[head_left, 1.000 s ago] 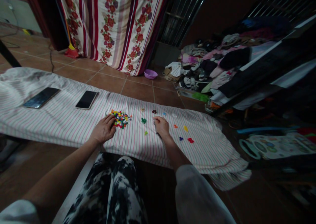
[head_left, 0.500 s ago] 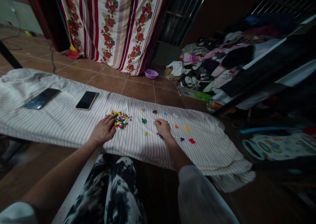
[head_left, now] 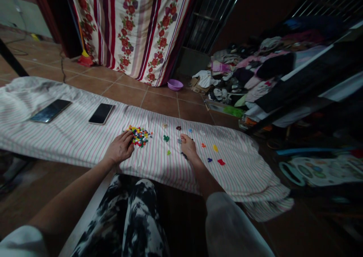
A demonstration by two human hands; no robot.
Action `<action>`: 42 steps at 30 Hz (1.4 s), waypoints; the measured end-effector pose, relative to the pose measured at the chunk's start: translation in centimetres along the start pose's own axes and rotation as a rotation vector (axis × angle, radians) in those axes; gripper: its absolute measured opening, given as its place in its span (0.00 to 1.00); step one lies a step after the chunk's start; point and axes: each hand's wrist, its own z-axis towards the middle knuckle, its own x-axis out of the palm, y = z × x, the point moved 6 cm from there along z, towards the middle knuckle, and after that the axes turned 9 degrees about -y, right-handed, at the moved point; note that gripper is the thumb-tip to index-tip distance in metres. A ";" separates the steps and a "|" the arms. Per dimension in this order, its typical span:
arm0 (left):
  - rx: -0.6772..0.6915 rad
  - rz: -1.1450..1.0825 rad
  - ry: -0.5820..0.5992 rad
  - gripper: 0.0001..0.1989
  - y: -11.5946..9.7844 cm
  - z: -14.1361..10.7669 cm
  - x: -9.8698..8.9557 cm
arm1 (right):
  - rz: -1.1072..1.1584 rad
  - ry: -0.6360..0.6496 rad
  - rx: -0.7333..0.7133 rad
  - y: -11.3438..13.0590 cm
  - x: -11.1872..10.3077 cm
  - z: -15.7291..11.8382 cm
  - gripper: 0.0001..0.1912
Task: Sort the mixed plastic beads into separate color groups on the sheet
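My left hand [head_left: 121, 148] rests at the near-left edge of a pile of small multicoloured plastic pieces [head_left: 141, 137], its fingers laid out over the edge. My right hand [head_left: 188, 147] has its fingers curled together beside a small cluster of grey pieces [head_left: 179, 140]; whatever is between the fingertips is hidden. Dark pieces [head_left: 184, 156] lie just under its near side. Around it sit small single-colour clusters: dark green [head_left: 166, 138], light green [head_left: 168, 152], brown [head_left: 178, 128], orange [head_left: 203, 145], yellow [head_left: 215, 148], purple [head_left: 209, 160] and red [head_left: 221, 162].
Two phones [head_left: 101, 113] lie to the left on the striped cloth [head_left: 153, 162] covering the long surface. Beyond it are a purple basin [head_left: 175, 84], a floral curtain [head_left: 133, 34] and a heap of clothes [head_left: 249, 68]. A colourful plastic item [head_left: 320, 170] is at the right.
My right fingertips have shifted slightly right, leaving more of the grey cluster showing. My left hand stays at the pile. The view has shifted slightly.
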 end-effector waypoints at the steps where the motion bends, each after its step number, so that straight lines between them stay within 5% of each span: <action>1: -0.002 0.001 0.000 0.20 0.0 0.0 0.0 | -0.022 -0.005 0.000 0.2 -0.1 0.0 0.21; 8: -0.007 -0.005 0.008 0.20 0.0 -0.1 0.1 | 0.039 -0.076 -0.253 5.9 -0.7 -0.9 0.17; 17: -0.082 -0.065 -0.033 0.22 0.2 -0.2 -0.3 | 0.224 0.126 -0.397 14.2 6.2 -6.4 0.16; 22: -0.080 -0.104 -0.061 0.21 0.4 -0.3 0.0 | 0.242 0.043 -0.263 14.2 8.4 -8.6 0.16; 31: -0.092 -0.153 -0.045 0.26 0.6 -0.4 0.4 | 0.269 -0.037 -0.273 13.5 8.3 -8.7 0.19; 42: -0.080 -0.052 -0.063 0.19 0.1 0.3 -0.6 | 0.353 -0.051 -0.252 13.6 7.7 -7.9 0.19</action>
